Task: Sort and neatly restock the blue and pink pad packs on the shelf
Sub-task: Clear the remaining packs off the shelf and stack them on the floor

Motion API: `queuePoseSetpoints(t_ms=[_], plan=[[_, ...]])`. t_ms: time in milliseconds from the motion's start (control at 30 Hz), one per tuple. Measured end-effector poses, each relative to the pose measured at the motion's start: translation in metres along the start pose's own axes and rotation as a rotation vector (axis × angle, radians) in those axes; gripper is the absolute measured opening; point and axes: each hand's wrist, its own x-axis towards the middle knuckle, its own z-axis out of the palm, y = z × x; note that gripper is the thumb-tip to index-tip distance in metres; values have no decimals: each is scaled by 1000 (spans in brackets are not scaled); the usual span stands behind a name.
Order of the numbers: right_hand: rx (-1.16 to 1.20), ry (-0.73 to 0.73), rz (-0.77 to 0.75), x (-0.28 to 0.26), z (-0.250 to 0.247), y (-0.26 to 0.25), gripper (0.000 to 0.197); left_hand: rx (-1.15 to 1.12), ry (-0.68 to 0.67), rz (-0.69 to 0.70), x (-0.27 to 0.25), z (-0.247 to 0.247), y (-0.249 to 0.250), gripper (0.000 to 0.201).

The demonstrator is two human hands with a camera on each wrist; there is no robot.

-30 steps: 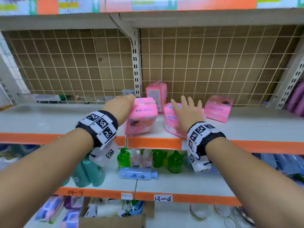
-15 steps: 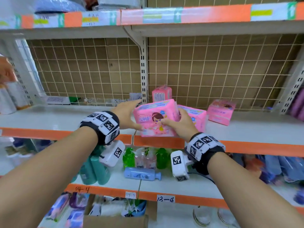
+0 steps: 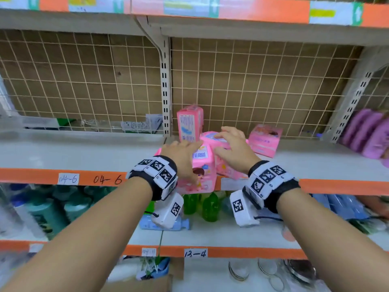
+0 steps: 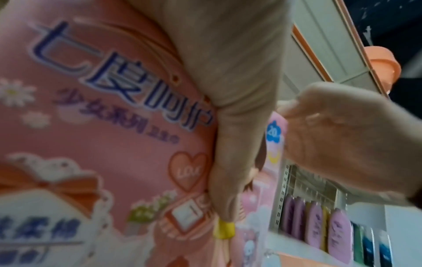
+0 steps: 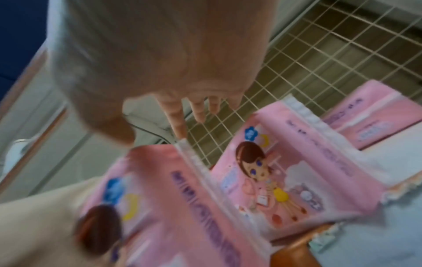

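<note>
A pink pad pack [image 3: 203, 171] with a cartoon girl stands at the front edge of the shelf [image 3: 84, 152]. My left hand [image 3: 182, 153] grips its upper left part, and the left wrist view shows my thumb [image 4: 228, 162] lying down the printed front of this pack [image 4: 102, 144]. My right hand [image 3: 231, 147] hovers with fingers spread over a second pink pack [image 3: 217, 139] just behind. In the right wrist view my right hand [image 5: 160, 72] is over both packs [image 5: 285, 171]. A third pink pack [image 3: 190, 123] stands upright at the back. Another [image 3: 264, 141] lies to the right.
A wire grid [image 3: 263, 85] backs the shelf, with a slotted post [image 3: 165, 85] at the middle. Purple packs [image 3: 366, 137] sit at the far right. Green bottles [image 3: 210, 207] and a lying blue bottle [image 3: 183, 225] fill the shelf below.
The pink pack that both hands held up half a second ago now stands at the shelf's front edge. My right hand has let go of it and moved over the pack behind.
</note>
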Motion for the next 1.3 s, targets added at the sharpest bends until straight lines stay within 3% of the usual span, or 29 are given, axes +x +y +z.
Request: queuePoseSetpoints(t_ms=[67, 100, 200, 267, 367, 467, 567, 633, 700, 833, 967, 1033, 1167, 1300], plan=[[-12, 147, 78, 16, -6, 7, 44, -59, 3, -13, 1, -1, -6, 119], [-98, 147, 128, 24, -7, 10, 50, -104, 2, -27, 1, -2, -12, 119], [-447, -115, 291, 37, 0, 18, 77, -250, 27, -63, -6, 1, -26, 121], [-563, -253, 369, 40, 7, 21, 83, -319, 54, -64, -8, 5, -31, 121], [-632, -233, 411, 42, 17, 16, 83, -337, 74, -45, -4, 12, -34, 118], [-676, -80, 388, 41, 27, 10, 80, -372, 74, -32, 8, 15, -42, 115], [-744, -17, 374, 36, 36, 6, 88, -445, 83, -19, 14, 19, -53, 116], [-790, 31, 346, 31, 41, 3, 81, -533, 119, -13, 9, 20, -57, 117], [-790, 88, 330, 20, 45, -2, 73, -574, 175, -19, -4, 22, -54, 119], [-683, 182, 242, -14, 46, -10, 59, -401, 356, 31, -49, 40, -27, 114], [-535, 225, 19, -68, 35, -6, 66, -466, 455, 68, -99, 79, 13, 106], [-532, 227, -50, -99, 29, 7, 70, -411, 424, 92, -116, 101, 38, 101], [-444, 17, 102, -167, 34, 65, 74, -287, 315, 213, -134, 150, 86, 97], [-368, -255, 286, -231, 73, 137, 78, -304, -28, 265, -150, 222, 120, 100]])
